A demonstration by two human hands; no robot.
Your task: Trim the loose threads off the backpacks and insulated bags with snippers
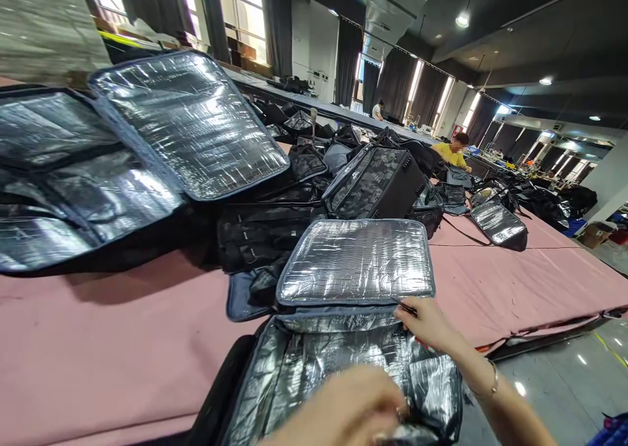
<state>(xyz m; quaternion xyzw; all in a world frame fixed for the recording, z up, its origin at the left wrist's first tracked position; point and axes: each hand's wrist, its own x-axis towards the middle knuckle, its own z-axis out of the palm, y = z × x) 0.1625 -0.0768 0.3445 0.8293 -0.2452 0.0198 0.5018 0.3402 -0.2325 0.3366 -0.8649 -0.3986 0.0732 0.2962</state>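
1. Has silver-lined bag [314,353] open on desk [147,348], with lid [358,263] already folded back.
2. Pinches dark tool [406,308] in right hand [428,323] by lid; apparently unfinished there.
3. Holds blurred left hand [354,403] over bag; cannot tell its opening or grip.

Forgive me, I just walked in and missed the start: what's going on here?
A person is working on an open silver-lined bag at a pink-covered table. The right hand holds a thin dark tool at the seam where the raised lid meets the bag. The left hand is blurred in front of the open compartment; its grip can't be made out. More bags are piled behind, and a co-worker in yellow is farther along.
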